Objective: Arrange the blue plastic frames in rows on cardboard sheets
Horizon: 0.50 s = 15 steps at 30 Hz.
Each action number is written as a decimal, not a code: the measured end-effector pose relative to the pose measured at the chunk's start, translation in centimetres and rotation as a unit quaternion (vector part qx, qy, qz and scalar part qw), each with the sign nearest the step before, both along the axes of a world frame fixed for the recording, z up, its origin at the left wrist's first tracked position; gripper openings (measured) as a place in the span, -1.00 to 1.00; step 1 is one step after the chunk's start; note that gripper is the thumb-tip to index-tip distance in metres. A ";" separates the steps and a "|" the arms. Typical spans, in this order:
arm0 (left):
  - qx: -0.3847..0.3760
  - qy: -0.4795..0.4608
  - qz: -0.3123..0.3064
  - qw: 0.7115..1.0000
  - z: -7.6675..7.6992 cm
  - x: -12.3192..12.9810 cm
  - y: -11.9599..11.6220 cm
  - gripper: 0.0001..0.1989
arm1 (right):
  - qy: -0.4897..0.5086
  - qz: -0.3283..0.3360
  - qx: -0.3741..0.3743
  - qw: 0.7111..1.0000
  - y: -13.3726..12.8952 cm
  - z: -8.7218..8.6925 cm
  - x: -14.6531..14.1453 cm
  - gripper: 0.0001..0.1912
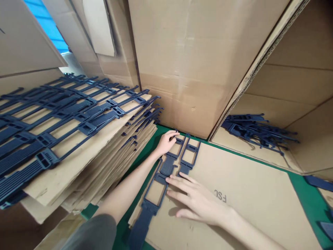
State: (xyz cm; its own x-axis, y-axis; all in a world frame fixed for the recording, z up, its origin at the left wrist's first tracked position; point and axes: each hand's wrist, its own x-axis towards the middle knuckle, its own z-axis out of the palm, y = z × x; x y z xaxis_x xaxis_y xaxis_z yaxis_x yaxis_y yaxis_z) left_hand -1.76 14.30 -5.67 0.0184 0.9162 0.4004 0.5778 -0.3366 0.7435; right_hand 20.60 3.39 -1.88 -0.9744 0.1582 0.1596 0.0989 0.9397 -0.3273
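Dark blue plastic frames lie on a flat cardboard sheet [249, 184] marked "FSC". My left hand [167, 141] is closed, its thumb and forefinger pinching the far end of the left plastic frame [169, 165]. Beside it lies a second plastic frame [190, 152], whose near part passes under or next to my right hand. My right hand [191, 198] is spread open, palm down, its fingertips touching the near part of the frames. Closer to me, another frame section [156, 192] extends toward the bottom edge of the view.
At the left stands a stack of cardboard sheets [104, 146] layered with similar plastic parts [85, 128]. A large carton [197, 69] rises behind. An open box [293, 83] at the right holds a loose pile of parts [257, 132]. Green table surface [301, 187] shows around the sheet.
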 end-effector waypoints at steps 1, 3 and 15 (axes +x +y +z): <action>-0.002 0.000 0.002 1.000 0.0 0.0 0.0 -0.68 | -0.005 -0.010 0.000 1.000 0.0 0.0 -0.1 -0.39; -0.007 0.000 0.003 1.000 0.0 0.0 -0.1 -0.70 | -0.009 -0.030 -0.001 1.000 -0.1 -0.2 -0.3 -0.36; -0.023 0.021 -0.013 0.999 0.3 -0.7 0.4 -0.70 | 0.023 -0.074 -0.009 0.997 -0.8 0.2 -0.7 -0.36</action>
